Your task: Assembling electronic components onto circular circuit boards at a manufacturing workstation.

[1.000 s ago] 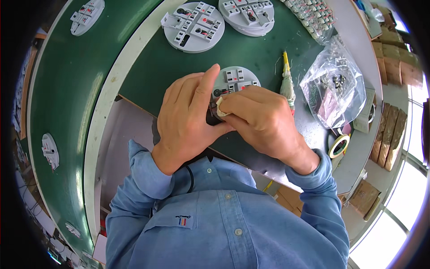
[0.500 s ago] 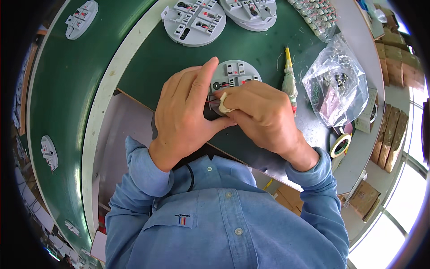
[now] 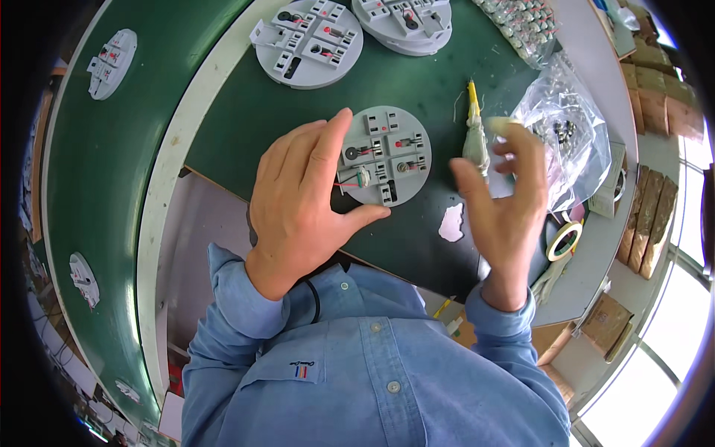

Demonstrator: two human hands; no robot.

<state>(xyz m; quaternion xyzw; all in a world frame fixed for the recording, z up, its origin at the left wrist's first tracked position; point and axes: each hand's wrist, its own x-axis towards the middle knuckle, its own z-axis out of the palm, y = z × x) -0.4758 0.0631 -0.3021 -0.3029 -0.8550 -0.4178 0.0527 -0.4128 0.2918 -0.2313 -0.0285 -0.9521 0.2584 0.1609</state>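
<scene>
A round light-grey plastic base [image 3: 396, 153] lies on the green worktop, carrying small black, red and metallic parts and thin wires. My left hand [image 3: 302, 197] grips its left edge between outstretched fingers and the thumb at the lower rim. A small white-and-green part [image 3: 363, 176] with a red wire sits on the base near my left fingers. My right hand [image 3: 510, 194] is off the base, its fingers apart and bent, holding nothing that I can see. One of its fingertips wears a pale finger cot. Beside it lies a slim tool [image 3: 475, 130] with a yellow end and a wrapped body.
More grey bases [image 3: 309, 45] sit at the back, some stacked [image 3: 406, 26]. A clear plastic bag [image 3: 566, 141] of small metal parts, a pack of small parts [image 3: 521, 30] and a tape roll [image 3: 564, 240] lie to the right. A green belt [image 3: 112, 171] carries further bases at the left.
My right hand has left the base and moved right, toward the wrapped tool, its fingers spreading. The white-and-green part and a pale scrap on the worktop now show. My left hand stays at the base.
</scene>
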